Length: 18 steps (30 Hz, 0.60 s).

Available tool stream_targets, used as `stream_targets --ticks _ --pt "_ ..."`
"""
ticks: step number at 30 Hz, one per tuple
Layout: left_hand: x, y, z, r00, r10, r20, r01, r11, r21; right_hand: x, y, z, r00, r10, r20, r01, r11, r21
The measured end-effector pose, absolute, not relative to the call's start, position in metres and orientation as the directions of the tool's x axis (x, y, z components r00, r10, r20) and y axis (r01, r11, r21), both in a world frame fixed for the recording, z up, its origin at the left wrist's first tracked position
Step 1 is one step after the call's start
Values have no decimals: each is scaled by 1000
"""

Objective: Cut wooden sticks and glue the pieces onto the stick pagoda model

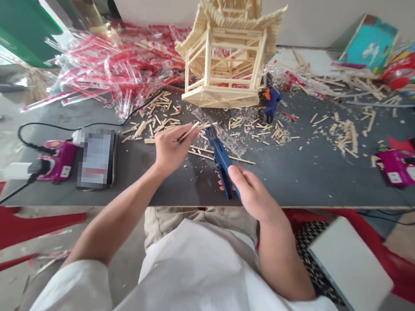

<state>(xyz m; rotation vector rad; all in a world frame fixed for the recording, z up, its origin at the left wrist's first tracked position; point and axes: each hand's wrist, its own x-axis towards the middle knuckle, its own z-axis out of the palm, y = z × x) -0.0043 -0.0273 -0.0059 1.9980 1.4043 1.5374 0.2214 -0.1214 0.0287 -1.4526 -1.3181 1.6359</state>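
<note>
My left hand (172, 147) pinches a thin wooden stick (190, 130) over the dark tabletop (300, 173), its tip close to the jaws of blue-handled cutters (219, 155). My right hand (250, 190) is wrapped round the cutter handles near the table's front edge. Just beyond both hands stands a pale wooden pagoda model (229, 46) built of sticks, with cut stick pieces (156, 119) scattered around its base.
A heap of red and clear plastic wrappers (113, 70) lies back left. A phone (96, 158) and a purple device (58, 159) with cables sit at the left. A blue glue gun (270, 100) stands beside the model. Another purple device (398, 167) sits right. A grey board (350, 267) lies lower right.
</note>
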Motion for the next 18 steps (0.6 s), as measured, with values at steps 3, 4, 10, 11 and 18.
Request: stream_targets --ticks 3,4,10,11,18 --pt "-4 -27 -7 27 790 613 510 -538 671 219 -120 28 -234 900 -368 190 -329 -925" --pt "-3 -27 -7 43 788 615 502 -549 668 217 -119 28 -232 904 -359 191 -320 -928" --pt "-5 -27 -10 131 750 648 520 -609 599 209 -116 25 -237 916 -324 151 -294 -944" --pt "-5 -27 -12 139 737 661 530 -619 579 208 -116 24 -232 918 -322 142 -296 -945" --pt "-8 -27 -20 140 678 722 592 -641 488 203 -118 18 -205 933 -295 123 -274 -954"
